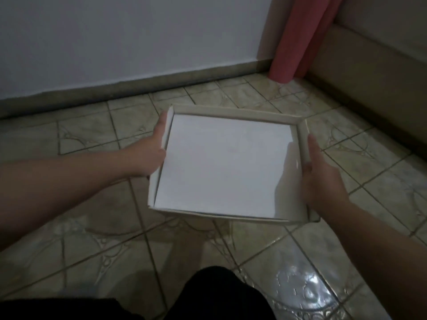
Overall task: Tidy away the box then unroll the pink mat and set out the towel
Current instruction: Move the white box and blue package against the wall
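Fingers (165, 125) flanking white box (226, 165)

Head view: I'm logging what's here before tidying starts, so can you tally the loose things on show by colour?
White: 1, the shallow box, held at its sides by the left hand and right hand.
Pink: 1, the rolled mat standing in the corner.
Total: 2. No towel is in view.

**Both hands grip the box**

The left hand (153, 150) grips the box (226, 165) at its left wall, thumb along the rim. The right hand (321, 174) holds the right wall (fingers hidden beneath). Both forearms reach forward, bare.
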